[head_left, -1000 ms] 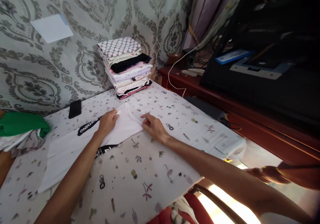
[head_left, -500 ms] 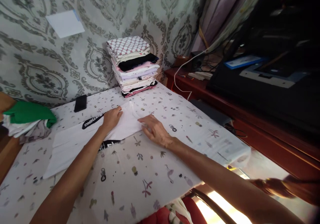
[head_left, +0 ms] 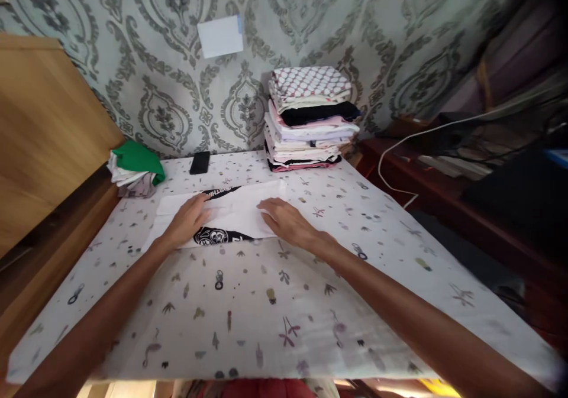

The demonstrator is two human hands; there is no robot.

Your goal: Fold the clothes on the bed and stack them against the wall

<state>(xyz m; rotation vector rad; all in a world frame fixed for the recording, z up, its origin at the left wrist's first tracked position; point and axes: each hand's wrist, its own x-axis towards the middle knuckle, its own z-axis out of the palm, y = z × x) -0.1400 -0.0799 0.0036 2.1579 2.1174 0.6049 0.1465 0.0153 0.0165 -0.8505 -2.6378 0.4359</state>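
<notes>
A white T-shirt with black and white print lies folded into a long strip on the patterned sheet. On its left part rests my left hand, fingers stretched out and flat. My right hand lies over the shirt's right part with its fingers spread. Neither hand grips the cloth. Part of the print shows between the hands, along both long edges of the strip.
Behind the shirt stands a tall stack of folded clothes against the wall. A black phone lies left of it. A green and white cloth pile sits by the wooden board. A white cable hangs at the right.
The view has turned left. My left hand has moved away from my right, to the left part of the shirt, and its fingers have flattened. More of the lower print shows.
</notes>
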